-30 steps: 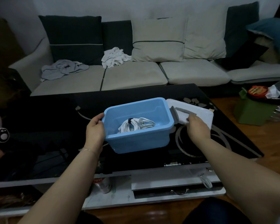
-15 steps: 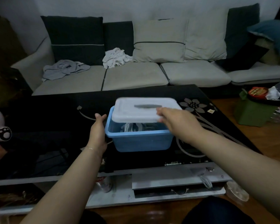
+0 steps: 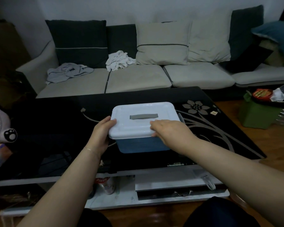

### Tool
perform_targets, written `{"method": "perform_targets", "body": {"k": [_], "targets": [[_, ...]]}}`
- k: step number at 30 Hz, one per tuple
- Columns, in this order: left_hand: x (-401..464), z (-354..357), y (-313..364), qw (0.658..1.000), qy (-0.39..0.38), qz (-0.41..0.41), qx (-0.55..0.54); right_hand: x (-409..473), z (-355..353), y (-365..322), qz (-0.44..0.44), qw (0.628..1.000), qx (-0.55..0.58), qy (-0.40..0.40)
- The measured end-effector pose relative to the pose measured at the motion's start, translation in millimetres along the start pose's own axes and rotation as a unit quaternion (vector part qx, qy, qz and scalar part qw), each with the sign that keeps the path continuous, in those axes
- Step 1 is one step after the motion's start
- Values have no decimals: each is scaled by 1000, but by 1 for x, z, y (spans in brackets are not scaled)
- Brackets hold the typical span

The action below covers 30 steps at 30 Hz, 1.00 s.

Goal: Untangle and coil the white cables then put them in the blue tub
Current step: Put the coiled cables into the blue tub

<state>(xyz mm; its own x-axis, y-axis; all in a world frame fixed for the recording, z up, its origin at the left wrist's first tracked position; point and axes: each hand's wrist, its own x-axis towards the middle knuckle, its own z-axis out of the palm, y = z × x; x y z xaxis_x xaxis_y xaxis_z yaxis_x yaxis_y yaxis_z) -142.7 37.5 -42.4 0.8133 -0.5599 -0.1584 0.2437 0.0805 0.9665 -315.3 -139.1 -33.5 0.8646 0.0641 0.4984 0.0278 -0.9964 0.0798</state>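
The blue tub (image 3: 141,145) stands on the black glass table (image 3: 56,128), covered by its white lid (image 3: 138,126) with a grey handle. The white cables are hidden under the lid. My left hand (image 3: 102,133) grips the tub's left side, thumb on the lid's edge. My right hand (image 3: 169,131) rests on the lid's front right corner, fingers pressing its rim.
A sofa (image 3: 138,77) with cushions and crumpled cloths runs behind the table. A small fan (image 3: 0,125) sits at the left edge. A green stool (image 3: 259,115) with clutter stands at the right. A can (image 3: 107,184) and a white cable (image 3: 208,182) lie on the shelf below.
My right hand took the white lid from the table beside the tub, carried it over and set it down on the tub. The cables are now covered. My left hand stayed on the tub.
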Motion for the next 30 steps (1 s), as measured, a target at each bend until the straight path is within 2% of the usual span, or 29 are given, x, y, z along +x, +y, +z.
{"method": "perform_targets", "body": {"k": [2, 6, 7, 9, 11, 14, 16, 19, 21, 23, 26, 30], "targets": [[-1, -1, 0, 1000, -9, 6, 18, 0, -4, 0, 7, 1000, 4, -25], [1, -1, 6, 999, 37, -18, 15, 2, -16, -3, 94, 991, 37, -85], [2, -1, 8, 998, 37, -17, 42, 2, -20, -1, 128, 985, 70, -96], [4, 1, 12, 992, 44, -1, 117, -2, -23, 3, 187, 955, 211, -94], [8, 4, 16, 984, 56, 12, 166, -10, -18, 8, 217, 920, 326, -6], [8, 7, 16, 976, 71, 15, 206, -18, -8, 16, 295, 886, 317, 164], [7, 11, 13, 969, 80, 28, 233, -18, -4, 20, 405, 827, 333, 202], [6, 15, 12, 957, 98, 40, 269, -14, 1, 26, 551, 689, 456, 117], [7, 15, 12, 954, 99, 41, 281, -12, 7, 26, 567, 610, 548, 83], [7, 16, 12, 950, 96, 49, 294, -11, 10, 25, 555, 571, 597, 100], [8, 17, 12, 941, 102, 65, 316, -8, 10, 24, 551, 590, 575, 136], [7, 17, 11, 945, 96, 72, 305, -1, 5, 22, 527, 668, 500, 160]]}}
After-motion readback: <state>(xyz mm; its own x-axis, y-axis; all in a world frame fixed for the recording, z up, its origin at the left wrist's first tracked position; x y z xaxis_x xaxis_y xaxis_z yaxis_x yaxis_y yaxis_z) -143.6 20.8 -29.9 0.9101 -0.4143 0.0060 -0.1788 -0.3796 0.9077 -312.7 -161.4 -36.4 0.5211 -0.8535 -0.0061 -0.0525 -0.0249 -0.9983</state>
